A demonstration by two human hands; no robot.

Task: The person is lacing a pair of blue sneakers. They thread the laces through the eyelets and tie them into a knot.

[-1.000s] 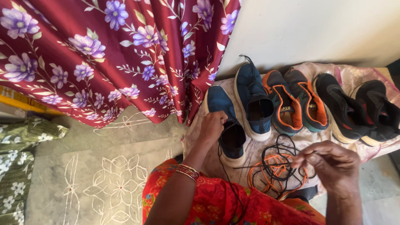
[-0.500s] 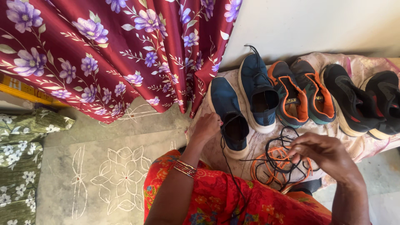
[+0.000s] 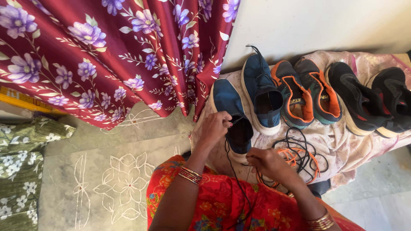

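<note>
My left hand [image 3: 214,128] pinched the collar of the blue shoe [image 3: 233,117] on the cloth while my right hand [image 3: 267,162] pinched the black lace [image 3: 231,171], best kept taut for threading.

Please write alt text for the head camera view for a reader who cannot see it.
A person's left hand grips the opening of a blue shoe while the right hand pinches a black lace. Five more shoes sit in a row on a pale cloth, with loose orange and black laces nearby.
</note>
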